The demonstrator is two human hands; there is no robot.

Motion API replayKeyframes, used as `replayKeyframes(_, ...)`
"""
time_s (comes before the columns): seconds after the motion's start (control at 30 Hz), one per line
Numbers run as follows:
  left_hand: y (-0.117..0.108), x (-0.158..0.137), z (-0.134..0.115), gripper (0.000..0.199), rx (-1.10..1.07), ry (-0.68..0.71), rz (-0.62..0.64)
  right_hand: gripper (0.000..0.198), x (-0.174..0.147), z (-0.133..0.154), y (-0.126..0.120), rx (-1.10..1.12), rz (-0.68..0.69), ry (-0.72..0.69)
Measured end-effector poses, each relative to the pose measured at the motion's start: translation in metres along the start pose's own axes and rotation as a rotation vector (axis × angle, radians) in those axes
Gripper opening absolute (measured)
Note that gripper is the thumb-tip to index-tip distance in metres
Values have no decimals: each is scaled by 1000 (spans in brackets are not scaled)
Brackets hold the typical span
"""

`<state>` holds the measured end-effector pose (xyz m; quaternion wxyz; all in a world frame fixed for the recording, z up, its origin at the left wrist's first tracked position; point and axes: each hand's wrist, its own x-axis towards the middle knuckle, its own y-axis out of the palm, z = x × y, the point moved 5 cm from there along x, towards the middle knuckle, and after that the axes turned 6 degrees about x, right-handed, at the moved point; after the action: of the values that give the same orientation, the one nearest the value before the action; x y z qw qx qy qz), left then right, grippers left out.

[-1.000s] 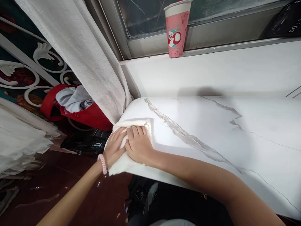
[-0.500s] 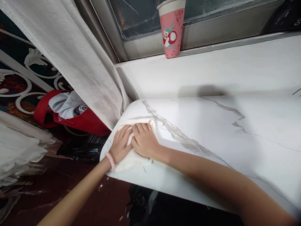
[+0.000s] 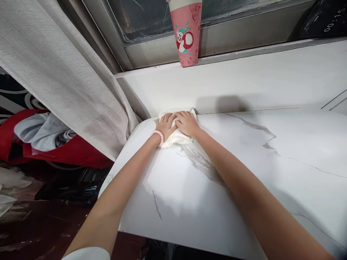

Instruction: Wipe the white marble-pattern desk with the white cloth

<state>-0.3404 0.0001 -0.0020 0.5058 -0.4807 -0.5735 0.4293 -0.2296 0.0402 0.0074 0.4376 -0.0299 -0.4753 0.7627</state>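
Observation:
My left hand (image 3: 165, 125) lies flat on a white cloth (image 3: 177, 139), its fingers spread and pointing away from me. A pink coiled band (image 3: 159, 137) circles that wrist. Close beside it, my right hand (image 3: 187, 124) presses on the same cloth with outstretched fingers; the two hands meet at the thumbs. The cloth rests on a white marble-patterned tabletop (image 3: 173, 195), at its far edge by the wall. Both palms and much of the cloth beneath them are hidden.
A pink paper cup (image 3: 186, 36) stands on the window ledge. A dark device (image 3: 325, 21) showing digits sits at the ledge's right. A pale curtain (image 3: 67, 72) hangs by the table's left end. Beyond it is a red bag (image 3: 81, 153) with light clothes.
Both hands have slid the cloth from the table's near left corner to the far edge by the wall. The view has also shifted slightly right.

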Motion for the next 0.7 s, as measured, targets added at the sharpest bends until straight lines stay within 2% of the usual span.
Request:
replayKeyframes(0.17,3,19,-18,48,-7,-23,7,39,5,-21,-11,29,-40,37)
replayKeyframes(0.37,1,11,-28,48,-9,-11,34,40,-6,-22,-14,23,-71,48)
replayKeyframes(0.53,0,-12,-44,48,-10,-1,27,42,-34,-13,-21,6,-63,42)
replayKeyframes(0.7,-6,-54,-64,51,22,-20,37,43,-70,4,-28,19,-24,-16)
